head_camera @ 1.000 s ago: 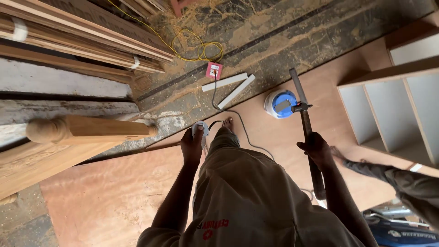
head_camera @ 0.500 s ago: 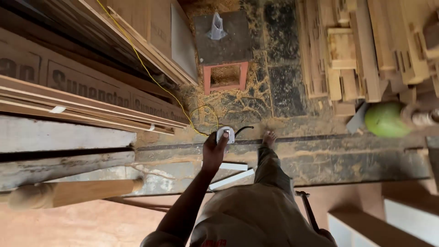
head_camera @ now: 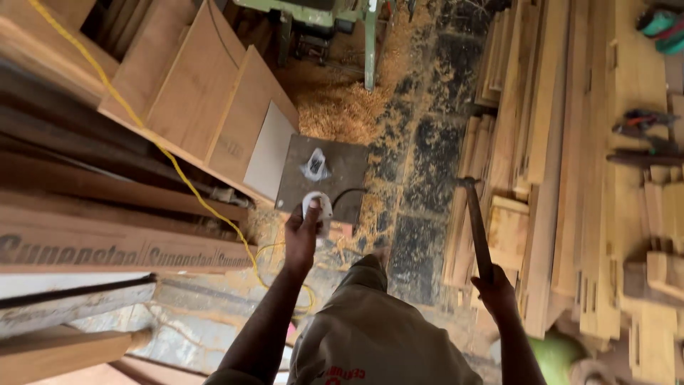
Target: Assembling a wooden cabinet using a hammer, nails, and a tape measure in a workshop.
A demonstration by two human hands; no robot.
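Note:
My left hand (head_camera: 302, 235) grips a small white plug-like device (head_camera: 318, 210) with a black cord (head_camera: 348, 194) trailing from it, held out in front of me at waist height. My right hand (head_camera: 494, 286) is closed around the handle of a long hammer (head_camera: 476, 227), its head pointing up and away beside the stacked planks. My leg in khaki trousers (head_camera: 370, 321) steps forward between both hands.
Plywood sheets (head_camera: 214, 107) and long boards lean at the left, with a yellow cable (head_camera: 164, 153) running across them. Stacked timber planks (head_camera: 541, 178) fill the right. A dark square board (head_camera: 335, 171) lies ahead on the sawdust-covered floor, with a green machine stand (head_camera: 335, 14) beyond.
I have walked forward away from the plywood panel; the view has swung up over the workshop floor. My left hand still carries the white device and my right hand the hammer.

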